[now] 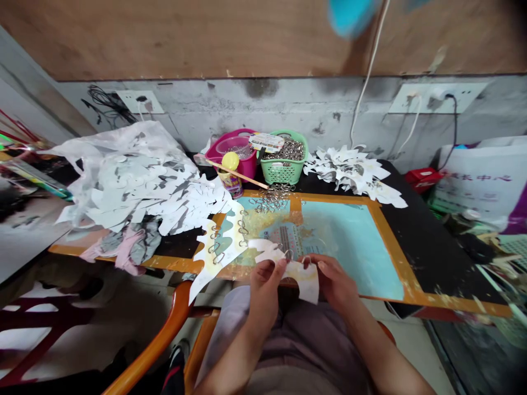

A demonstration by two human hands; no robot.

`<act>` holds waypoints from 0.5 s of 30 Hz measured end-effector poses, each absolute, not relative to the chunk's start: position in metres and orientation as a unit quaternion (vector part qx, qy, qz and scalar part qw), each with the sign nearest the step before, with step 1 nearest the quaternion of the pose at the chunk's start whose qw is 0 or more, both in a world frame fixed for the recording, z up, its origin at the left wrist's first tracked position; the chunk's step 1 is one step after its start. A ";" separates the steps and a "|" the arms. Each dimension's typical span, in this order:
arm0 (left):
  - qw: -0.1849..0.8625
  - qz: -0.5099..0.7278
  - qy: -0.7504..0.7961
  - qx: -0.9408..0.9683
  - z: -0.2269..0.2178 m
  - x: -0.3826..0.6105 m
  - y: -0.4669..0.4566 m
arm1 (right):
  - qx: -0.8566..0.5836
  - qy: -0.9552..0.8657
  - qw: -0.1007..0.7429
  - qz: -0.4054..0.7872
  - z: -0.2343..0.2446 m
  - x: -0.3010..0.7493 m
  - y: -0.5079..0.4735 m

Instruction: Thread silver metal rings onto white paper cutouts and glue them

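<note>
A white paper cutout (305, 280) is held above my lap at the table's front edge, pinched from both sides. My left hand (263, 288) grips its left part, fingers closed on the paper. My right hand (334, 280) grips its right part, thumb and fingers closed. A small metal ring (289, 254) sits at the cutout's top edge between my fingertips. Just left lies a chain of white cutouts joined by metal rings (224, 244). Loose metal rings (274, 198) lie heaped on the blue mat (354, 241).
A green basket (284, 164) full of rings and a pink tub (241, 156) stand at the back, with a yellow-capped bottle (229, 173). Piles of white cutouts lie at the left (132, 181) and back right (356, 173). Orange chair arm (164, 334) at lower left.
</note>
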State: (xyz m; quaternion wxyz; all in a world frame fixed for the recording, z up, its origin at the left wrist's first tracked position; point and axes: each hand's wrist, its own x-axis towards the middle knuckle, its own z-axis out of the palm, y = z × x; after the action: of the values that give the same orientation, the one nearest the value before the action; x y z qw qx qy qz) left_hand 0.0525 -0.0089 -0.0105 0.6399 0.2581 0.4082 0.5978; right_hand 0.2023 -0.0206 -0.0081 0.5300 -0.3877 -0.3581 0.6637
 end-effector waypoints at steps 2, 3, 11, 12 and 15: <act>0.647 0.601 0.408 0.232 -0.008 0.052 -0.008 | -0.400 -0.367 0.528 0.653 -0.007 0.202 -0.020; 0.651 0.601 0.404 0.226 -0.008 0.051 -0.008 | -0.411 -0.386 0.524 0.638 -0.006 0.201 -0.019; 0.660 0.551 0.446 0.250 -0.005 0.056 -0.015 | -0.436 -0.474 0.503 0.576 0.006 0.195 -0.022; 0.669 0.555 0.432 0.239 -0.002 0.058 -0.015 | -0.431 -0.469 0.507 0.581 0.004 0.194 -0.023; 0.696 0.562 0.405 0.189 0.003 0.060 -0.015 | -0.396 -0.414 0.527 0.628 -0.001 0.191 -0.025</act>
State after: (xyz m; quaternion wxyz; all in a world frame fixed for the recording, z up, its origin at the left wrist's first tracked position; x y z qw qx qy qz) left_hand 0.0595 -0.0147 0.0034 0.6959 0.1885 0.4053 0.5620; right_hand 0.1906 -0.0245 -0.0010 0.5272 -0.3959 -0.4139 0.6277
